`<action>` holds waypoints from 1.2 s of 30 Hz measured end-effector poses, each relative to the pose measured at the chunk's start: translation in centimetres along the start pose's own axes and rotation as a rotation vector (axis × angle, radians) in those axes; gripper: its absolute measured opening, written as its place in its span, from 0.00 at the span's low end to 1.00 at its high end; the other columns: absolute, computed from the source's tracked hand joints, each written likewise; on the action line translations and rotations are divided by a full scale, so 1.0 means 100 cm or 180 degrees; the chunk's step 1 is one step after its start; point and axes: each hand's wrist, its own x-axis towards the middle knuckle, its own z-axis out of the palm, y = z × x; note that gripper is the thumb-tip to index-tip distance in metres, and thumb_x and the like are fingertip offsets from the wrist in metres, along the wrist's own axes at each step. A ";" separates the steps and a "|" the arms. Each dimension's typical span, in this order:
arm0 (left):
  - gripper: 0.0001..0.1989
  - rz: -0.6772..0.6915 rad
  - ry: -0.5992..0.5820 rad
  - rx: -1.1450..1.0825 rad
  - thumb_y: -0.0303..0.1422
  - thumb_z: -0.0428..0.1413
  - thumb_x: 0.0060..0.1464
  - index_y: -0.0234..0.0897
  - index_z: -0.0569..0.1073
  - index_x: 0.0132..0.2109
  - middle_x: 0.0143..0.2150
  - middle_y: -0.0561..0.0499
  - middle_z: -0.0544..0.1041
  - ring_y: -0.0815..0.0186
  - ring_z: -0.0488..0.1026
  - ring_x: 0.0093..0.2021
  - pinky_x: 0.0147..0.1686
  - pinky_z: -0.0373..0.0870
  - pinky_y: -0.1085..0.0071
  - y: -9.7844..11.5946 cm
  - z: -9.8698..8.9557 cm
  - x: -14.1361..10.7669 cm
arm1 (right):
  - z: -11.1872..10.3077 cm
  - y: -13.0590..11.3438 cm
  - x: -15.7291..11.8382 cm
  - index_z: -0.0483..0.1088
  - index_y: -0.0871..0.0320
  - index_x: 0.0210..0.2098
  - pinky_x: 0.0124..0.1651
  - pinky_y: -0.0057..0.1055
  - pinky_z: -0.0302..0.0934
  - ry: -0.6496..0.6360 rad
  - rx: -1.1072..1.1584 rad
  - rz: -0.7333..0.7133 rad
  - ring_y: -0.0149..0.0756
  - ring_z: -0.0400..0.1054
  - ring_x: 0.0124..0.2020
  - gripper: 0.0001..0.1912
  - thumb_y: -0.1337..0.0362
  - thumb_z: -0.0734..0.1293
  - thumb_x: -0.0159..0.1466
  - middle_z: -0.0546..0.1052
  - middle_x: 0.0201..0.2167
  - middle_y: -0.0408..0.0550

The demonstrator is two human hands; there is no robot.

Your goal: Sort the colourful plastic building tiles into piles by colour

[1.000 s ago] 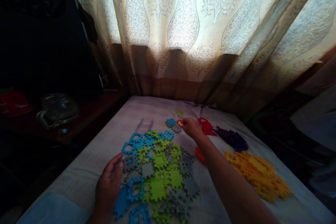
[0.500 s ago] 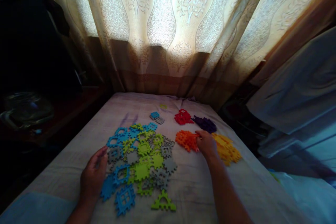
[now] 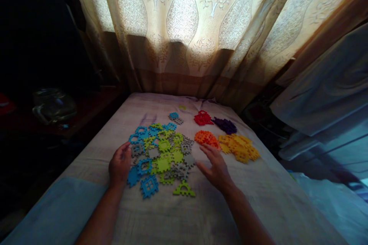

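Observation:
A mixed spread of blue, lime-green and grey interlocking plastic tiles with notched edges (image 3: pixel 163 164) lies mid-table. At its left edge is my left hand (image 3: pixel 120 164), fingers loosely curled and apart, close beside a grey window tile (image 3: pixel 138 149); whether they touch is unclear. My right hand (image 3: pixel 215 169) is open with fingers spread, between the grey tiles and the orange tile pile (image 3: pixel 206 138), and nothing shows in it. A lime-green arched piece (image 3: pixel 184 189) and a blue window tile (image 3: pixel 149 187) lie at the spread's near side.
Beyond the hands are a red pile (image 3: pixel 202 118), a dark purple pile (image 3: pixel 225 125) and a yellow pile (image 3: pixel 240 147). Small blue (image 3: pixel 173 115) and grey pieces lie farther back. A pale sheet (image 3: pixel 161 224) covers the table; a patterned curtain (image 3: pixel 184 57) hangs behind it.
My right hand has left the orange pile, moved toward me and left, and opened. The view has shifted slightly. My left hand stays beside the grey tile.

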 end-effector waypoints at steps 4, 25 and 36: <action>0.20 0.0075 0.0006 0.0024 0.42 0.50 0.53 0.39 0.76 0.48 0.46 0.47 0.80 0.60 0.77 0.45 0.48 0.72 0.64 0.000 0.000 0.000 | 0.003 -0.039 -0.036 0.55 0.54 0.67 0.65 0.59 0.44 -0.1269 0.0040 -0.0449 0.60 0.44 0.69 0.56 0.34 0.70 0.47 0.51 0.69 0.62; 0.19 0.0246 0.0044 -0.0242 0.42 0.50 0.53 0.40 0.76 0.47 0.49 0.47 0.79 0.61 0.77 0.45 0.47 0.74 0.66 -0.005 0.004 -0.001 | 0.088 -0.056 0.079 0.69 0.58 0.58 0.63 0.44 0.53 -0.0207 0.0105 0.0091 0.47 0.59 0.62 0.25 0.52 0.61 0.66 0.66 0.61 0.59; 0.20 0.0115 -0.0008 -0.0252 0.43 0.50 0.53 0.38 0.75 0.48 0.50 0.46 0.79 0.60 0.76 0.48 0.50 0.73 0.65 0.001 0.001 -0.002 | 0.087 -0.060 0.082 0.71 0.59 0.55 0.63 0.35 0.55 -0.0303 0.0631 0.0610 0.38 0.63 0.60 0.22 0.60 0.54 0.68 0.71 0.57 0.55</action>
